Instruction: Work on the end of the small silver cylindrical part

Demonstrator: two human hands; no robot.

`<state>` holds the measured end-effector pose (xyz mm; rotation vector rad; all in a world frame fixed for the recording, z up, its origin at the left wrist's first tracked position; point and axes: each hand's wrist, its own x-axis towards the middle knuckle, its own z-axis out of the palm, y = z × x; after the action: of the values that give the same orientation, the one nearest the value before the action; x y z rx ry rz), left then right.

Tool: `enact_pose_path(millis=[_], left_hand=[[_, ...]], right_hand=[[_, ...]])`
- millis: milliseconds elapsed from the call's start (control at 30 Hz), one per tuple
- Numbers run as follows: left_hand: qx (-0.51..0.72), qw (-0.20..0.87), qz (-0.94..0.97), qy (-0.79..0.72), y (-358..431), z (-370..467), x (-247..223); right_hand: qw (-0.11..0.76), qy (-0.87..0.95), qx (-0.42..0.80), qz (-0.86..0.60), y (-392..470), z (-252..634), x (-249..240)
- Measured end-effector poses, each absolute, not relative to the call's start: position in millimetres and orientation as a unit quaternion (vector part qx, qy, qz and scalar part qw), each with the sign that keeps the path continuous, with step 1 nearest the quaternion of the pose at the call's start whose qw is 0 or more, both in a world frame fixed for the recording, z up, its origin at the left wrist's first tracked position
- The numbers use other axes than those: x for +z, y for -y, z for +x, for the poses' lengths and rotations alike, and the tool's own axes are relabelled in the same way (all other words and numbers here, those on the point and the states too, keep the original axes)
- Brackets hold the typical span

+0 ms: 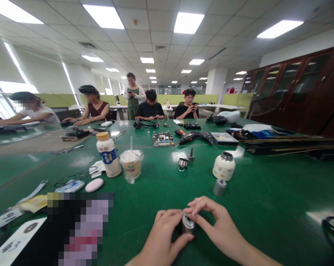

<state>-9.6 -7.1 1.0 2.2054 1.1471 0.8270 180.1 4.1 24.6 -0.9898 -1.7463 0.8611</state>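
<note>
A small grey metal cylinder [188, 223] with a hollow, ring-like top stands on the green table near the front edge of view. My left hand [163, 236] is wrapped round its left side, thumb in front and fingers behind. The fingers of my right hand [215, 221] are bent and pressed together at the cylinder's upper rim; whether they pinch a further small part cannot be made out. Just beyond, a similar grey cylinder [220, 187] stands in front of a cream-coloured bottle [224, 167] with drawn faces and an open metal neck.
Farther in lie a shiny metal cup-like piece [183, 163], a dark fitting [191, 154], a circuit board [163, 139] and power drills [187, 138]. On the left are a drink bottle [108, 155], a lidded cup with straw [131, 165] and a pink oval case [94, 185]. Several people sit or stand beyond.
</note>
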Motion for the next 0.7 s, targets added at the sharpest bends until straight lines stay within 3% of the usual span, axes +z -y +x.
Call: enact_pose_path(millis=[267,433,600,700], left_hand=[[0.31,0.254,0.814,-0.421,6.6,-10.4,2.3],[0.312,0.259,0.809,-0.425,8.4,-9.3,4.9],[0.313,0.257,0.81,-0.424,9.0,-9.5,4.9],[0.312,0.259,0.81,-0.424,9.2,-10.0,6.2]], right_hand=[[0.445,0.701,0.347,-0.436,-0.9,175.9,27.4],[0.501,0.675,0.302,-0.449,-3.8,180.8,28.6],[0.437,0.708,0.333,-0.444,0.7,176.8,31.7],[0.446,0.692,0.35,-0.446,0.6,174.9,32.6]])
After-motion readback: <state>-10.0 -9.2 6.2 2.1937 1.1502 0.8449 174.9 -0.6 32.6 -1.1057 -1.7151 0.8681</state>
